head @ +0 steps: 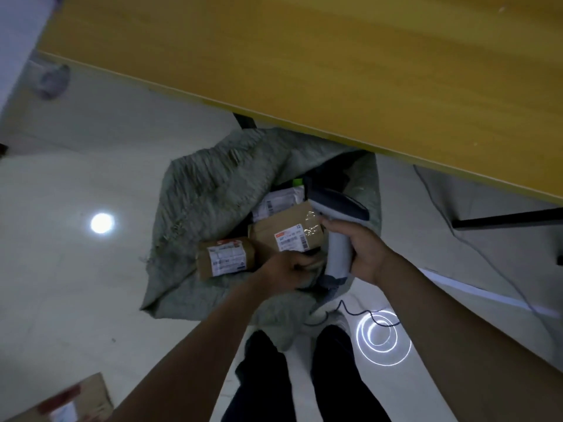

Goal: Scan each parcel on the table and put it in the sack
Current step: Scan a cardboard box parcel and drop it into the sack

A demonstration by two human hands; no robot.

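Pale floor (pixel 91 300), sack (pixel 207 184) lying open on it; left hand (pixel 289 266) gripping the sack's near rim, likely spreading the mouth; right hand (pixel 359 248) clasping the scanner (pixel 336 226), ready for use; small parcel (pixel 224 257) lying just left of that rim grip; larger parcel (pixel 286 233) resting beyond it, inside; table (pixel 304 71) overhanging farthest.

- A parcel-handling room, plain and office-like.
- A grey woven plastic sack (pixel 207 184) lies slumped on the glossy pale tiled floor (pixel 76 178), at the near edge of a yellow wood-grain table (pixel 335 71).
- Brown cardboard parcels with white barcode labels (pixel 286 233) sit in the sack's mouth.
- A grey corded handheld barcode scanner (pixel 338 217) is just above them.
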